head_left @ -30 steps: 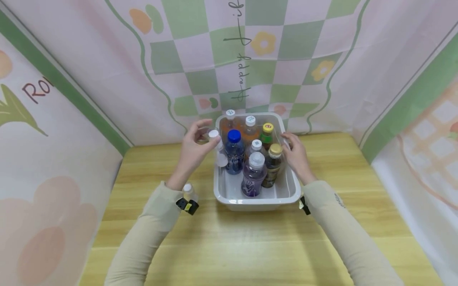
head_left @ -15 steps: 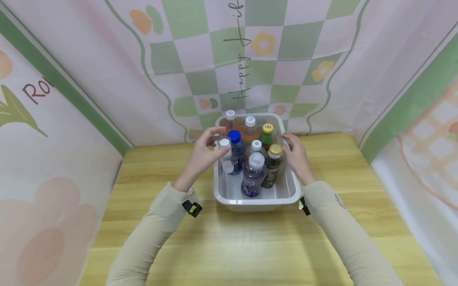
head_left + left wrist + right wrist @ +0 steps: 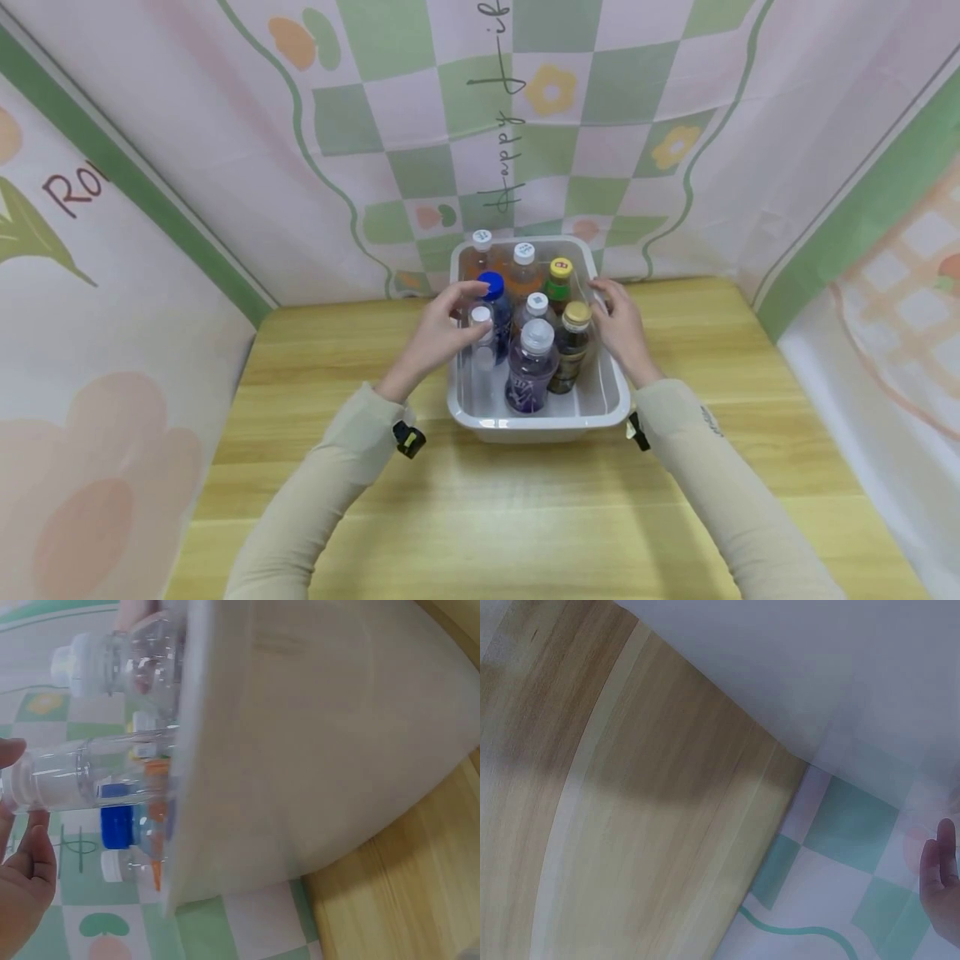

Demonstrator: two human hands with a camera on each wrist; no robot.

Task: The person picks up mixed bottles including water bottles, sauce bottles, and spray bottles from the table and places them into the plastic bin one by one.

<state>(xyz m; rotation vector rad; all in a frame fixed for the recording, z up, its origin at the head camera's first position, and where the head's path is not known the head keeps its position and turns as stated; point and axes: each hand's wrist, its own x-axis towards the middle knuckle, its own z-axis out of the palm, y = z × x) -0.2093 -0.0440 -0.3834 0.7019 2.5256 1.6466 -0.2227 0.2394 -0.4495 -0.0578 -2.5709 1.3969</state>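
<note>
Wooden table point(image 3: 525, 500), left hand point(image 3: 438, 337) pinching clear bottle point(image 3: 482, 333) over tub point(image 3: 540, 421)

Tub point(image 3: 540, 423) on table point(image 3: 525, 517), at far edge against backdrop point(image 3: 420, 125). Bottles upright inside, packed toward tub's rear and right; near-left corner bare. Small bottle point(image 3: 482, 333) at tub's left side, in left hand point(image 3: 438, 337), apparently inside wall. Right hand point(image 3: 618, 321) on tub's right rim. Backdrop behind and on both sides of table.
</note>
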